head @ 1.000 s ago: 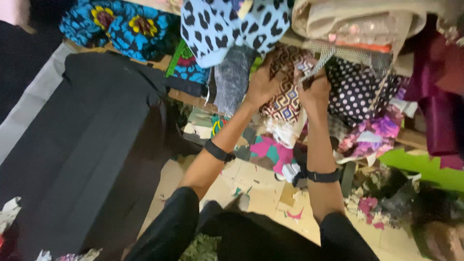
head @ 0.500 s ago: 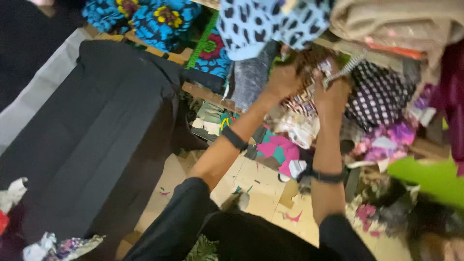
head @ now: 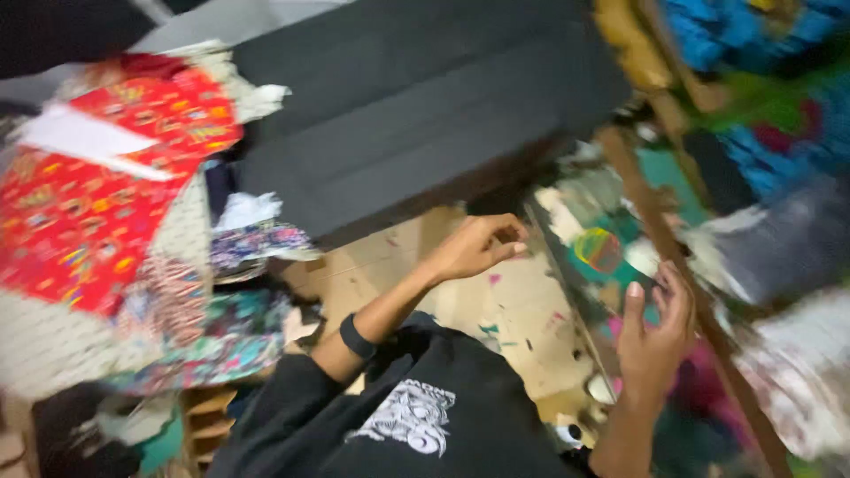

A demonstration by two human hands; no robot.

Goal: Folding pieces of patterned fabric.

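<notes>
Left hand [head: 474, 248]: fingers loosely curled, apart, holding nothing, over bare floor [head: 522, 310] below the black board [head: 416, 106] edge. Right hand [head: 657, 332]: fingers spread, empty, just beside the wooden rail [head: 682, 257]; fabric scraps [head: 602, 248] between them.

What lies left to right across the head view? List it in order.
Red patterned fabric → black wristband → left hand → right hand → wooden rail → blurred pale cloth.
</notes>
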